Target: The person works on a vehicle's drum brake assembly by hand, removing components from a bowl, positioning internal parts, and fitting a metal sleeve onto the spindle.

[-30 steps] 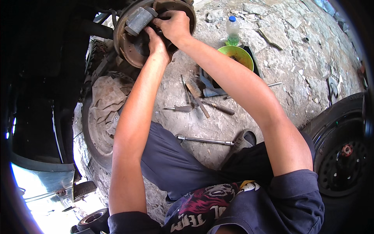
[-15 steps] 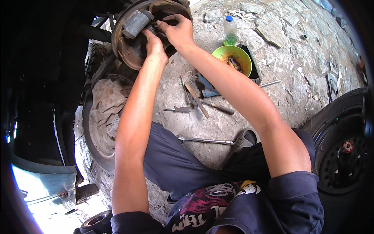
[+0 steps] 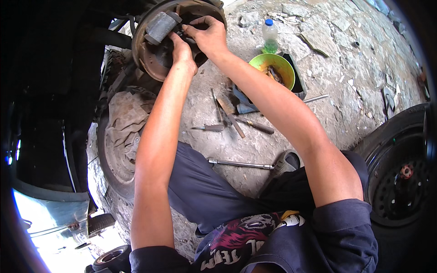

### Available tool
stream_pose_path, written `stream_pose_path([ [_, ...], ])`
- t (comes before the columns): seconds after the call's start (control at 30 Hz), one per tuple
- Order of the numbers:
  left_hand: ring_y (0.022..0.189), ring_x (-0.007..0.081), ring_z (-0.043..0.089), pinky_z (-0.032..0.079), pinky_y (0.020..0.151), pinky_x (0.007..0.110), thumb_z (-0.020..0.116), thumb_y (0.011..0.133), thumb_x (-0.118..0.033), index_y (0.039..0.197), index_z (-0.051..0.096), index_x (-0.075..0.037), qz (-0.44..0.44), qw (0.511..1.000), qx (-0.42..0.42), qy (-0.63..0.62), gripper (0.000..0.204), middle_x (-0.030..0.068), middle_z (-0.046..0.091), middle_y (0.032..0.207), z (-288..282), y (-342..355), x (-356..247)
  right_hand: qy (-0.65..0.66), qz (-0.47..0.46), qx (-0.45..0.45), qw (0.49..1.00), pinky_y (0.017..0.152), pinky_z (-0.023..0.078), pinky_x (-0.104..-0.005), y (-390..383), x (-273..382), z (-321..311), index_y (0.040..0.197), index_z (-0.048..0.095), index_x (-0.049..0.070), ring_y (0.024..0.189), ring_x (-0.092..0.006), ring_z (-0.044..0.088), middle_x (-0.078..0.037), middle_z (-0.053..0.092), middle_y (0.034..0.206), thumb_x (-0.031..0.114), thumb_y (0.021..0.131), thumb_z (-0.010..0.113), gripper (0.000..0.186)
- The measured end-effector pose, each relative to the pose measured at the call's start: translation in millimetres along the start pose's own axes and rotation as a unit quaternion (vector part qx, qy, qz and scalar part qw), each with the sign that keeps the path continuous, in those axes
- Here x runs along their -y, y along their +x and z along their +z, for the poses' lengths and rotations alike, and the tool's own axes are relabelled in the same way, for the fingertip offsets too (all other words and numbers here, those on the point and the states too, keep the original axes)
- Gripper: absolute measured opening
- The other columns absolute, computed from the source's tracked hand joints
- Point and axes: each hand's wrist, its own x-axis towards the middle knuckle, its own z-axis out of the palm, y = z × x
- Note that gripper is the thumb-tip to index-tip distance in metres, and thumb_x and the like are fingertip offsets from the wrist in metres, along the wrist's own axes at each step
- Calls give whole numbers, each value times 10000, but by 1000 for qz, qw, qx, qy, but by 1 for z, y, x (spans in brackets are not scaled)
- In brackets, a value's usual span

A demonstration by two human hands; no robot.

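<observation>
A rusty round brake backing plate (image 3: pixel 154 58) sits at the top of the view on the vehicle's axle, with a grey curved metal piece (image 3: pixel 160 26) on it. My left hand (image 3: pixel 182 52) reaches into the assembly just below that piece, thumb raised against it, other fingers hidden. My right hand (image 3: pixel 209 37) is at the plate's middle, thumb and index finger closed around a small dark part that I cannot make out.
On rough ground lie a wire brush (image 3: pixel 230 116), screwdrivers (image 3: pixel 260 126) and a metal bar (image 3: pixel 241 164). A green bowl (image 3: pixel 284 70) and plastic bottle (image 3: pixel 270 38) stand right. A wheel (image 3: pixel 396 200) lies at lower right; a cloth (image 3: pixel 123 116) drapes over a tyre (image 3: pixel 111 168) left.
Over the last second my right hand has turned and drawn back slightly, its fingers shifting on the small part. My left hand stays inside the assembly, a little lower at first.
</observation>
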Motion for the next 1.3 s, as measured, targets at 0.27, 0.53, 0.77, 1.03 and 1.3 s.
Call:
stream_pose_path([
  [0.27,1245,285,581,515,1019,479,179,941,-786,1470,407,-147,0,999,44,-4,860,148,545,1394,-11,19,3,-73,-55,-2,996,740,570,-349,-1,11,-3,869,747,21,749,-249,729,-167,737,807,231,721,852,278],
  [0.53,1274,275,554,505,1031,461,151,945,-778,1503,353,-120,1,999,50,5,887,161,506,1422,-5,8,1,-182,-100,72,976,740,554,-348,4,16,-16,915,751,54,745,-222,701,-125,735,823,247,738,862,285],
  [0.77,1231,298,590,546,984,503,140,937,-790,1491,376,-167,2,999,37,23,866,162,530,1390,-11,16,4,-197,-101,102,970,777,560,-365,6,19,-14,941,745,44,806,-253,719,-134,743,880,226,755,848,280],
  [1.03,1213,318,601,552,969,519,138,927,-800,1490,367,-160,12,998,59,12,883,186,517,1400,-11,20,7,-184,-188,78,962,851,559,-351,12,2,-10,1067,734,7,969,-280,720,-163,733,1021,225,762,847,392],
  [1.3,1214,317,596,555,963,524,128,930,-796,1486,354,-153,9,998,49,28,880,185,514,1383,-12,22,9,-187,-211,145,949,810,559,-359,16,0,-16,1072,737,18,846,-260,707,-148,732,979,215,805,821,342],
])
